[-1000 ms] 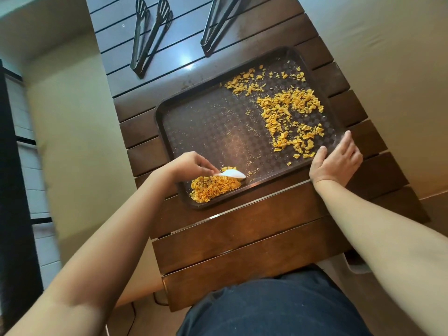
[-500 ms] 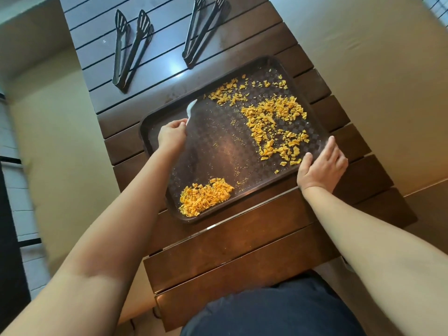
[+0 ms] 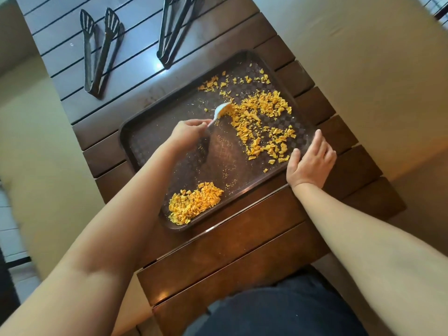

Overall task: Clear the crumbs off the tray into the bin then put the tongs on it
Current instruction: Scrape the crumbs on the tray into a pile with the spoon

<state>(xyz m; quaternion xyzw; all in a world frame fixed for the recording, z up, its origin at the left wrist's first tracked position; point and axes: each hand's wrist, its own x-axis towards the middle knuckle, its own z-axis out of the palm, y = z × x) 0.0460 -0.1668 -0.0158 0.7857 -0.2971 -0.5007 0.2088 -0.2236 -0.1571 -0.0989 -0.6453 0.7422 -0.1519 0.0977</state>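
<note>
Your left hand point(image 3: 188, 132) has swung back across the tray point(image 3: 150, 139) and now the white spoon point(image 3: 219, 111) it pinches by the handle is biting into the near edge of the big scatter of crumbs point(image 3: 260, 117) on the far right side. Half a second ago that spoon was up at the tray's far left rim, away from the crumbs; a second ago it was down at the near corner, packing the small pile point(image 3: 194, 204) that sits there now. So one sweep is banked, and you're starting the next.

Your right hand point(image 3: 311, 163) hasn't budged: fingers straight and relaxed, laid flat against the tray's right rim, bracing it on the bench point(image 3: 242, 251). It grips nothing.

Most of the crumbs look to be in the loose patch, not the pile, so I'd say several more drags are needed before the tray can be tipped. No bin is in view. Both pairs of tongs, the left pair point(image 3: 99, 54) and the right pair point(image 3: 174, 30), lie untouched on the far slats, well apart from the tray.
</note>
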